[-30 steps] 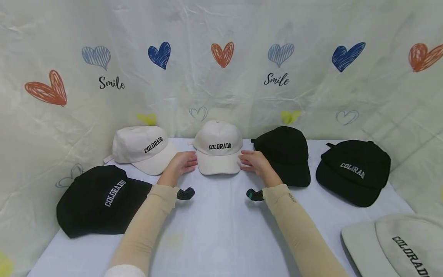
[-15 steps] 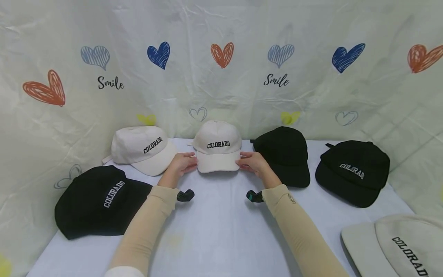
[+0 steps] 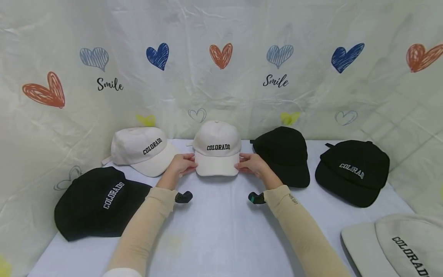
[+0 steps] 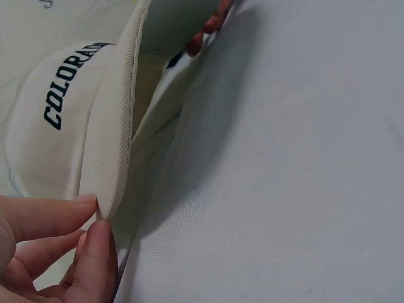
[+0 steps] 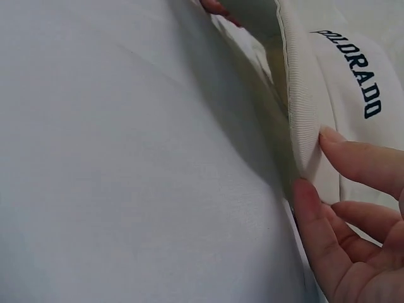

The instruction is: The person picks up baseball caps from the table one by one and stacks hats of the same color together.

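Tablecloth [image 3: 221, 231] pale blue, heart-print backdrop [image 3: 221, 77] — left hand [image 3: 181, 165], right hand [image 3: 250, 164] pinch cream cap [image 3: 217, 148] brim

The cream cap [image 3: 217, 148] I held was matt cotton cloth, its brim edge [image 4: 124, 126] finely ribbed, its lettering stitched. The bench [image 3: 221, 231] wore smooth, matt pale cloth; the backdrop [image 3: 221, 77] looked crinkled.
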{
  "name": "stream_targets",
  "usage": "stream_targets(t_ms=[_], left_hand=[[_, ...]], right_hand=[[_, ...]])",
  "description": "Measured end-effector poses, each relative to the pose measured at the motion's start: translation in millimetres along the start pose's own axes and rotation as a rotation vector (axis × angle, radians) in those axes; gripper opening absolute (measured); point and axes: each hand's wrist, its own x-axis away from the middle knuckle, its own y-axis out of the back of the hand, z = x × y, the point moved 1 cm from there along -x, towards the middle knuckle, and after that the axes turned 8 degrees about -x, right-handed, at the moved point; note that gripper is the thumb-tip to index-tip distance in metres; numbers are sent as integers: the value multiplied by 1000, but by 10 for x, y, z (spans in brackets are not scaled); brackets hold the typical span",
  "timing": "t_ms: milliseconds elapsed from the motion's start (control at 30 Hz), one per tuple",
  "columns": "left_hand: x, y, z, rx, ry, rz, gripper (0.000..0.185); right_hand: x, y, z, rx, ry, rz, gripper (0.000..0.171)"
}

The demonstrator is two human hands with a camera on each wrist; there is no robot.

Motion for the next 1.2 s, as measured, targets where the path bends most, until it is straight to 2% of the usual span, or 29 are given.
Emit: stream_targets(t_ms=[500, 900, 1200], left_hand=[[116, 68, -13, -63, -9, -4, 63], [242, 97, 14, -52, -47, 7, 62], [320, 121, 54, -74, -44, 5, 62]], right_hand=[[55, -40, -7, 75, 30, 13, 74], [146, -66, -10, 77, 44, 30, 76], [244, -77, -14, 77, 68, 47, 77]])
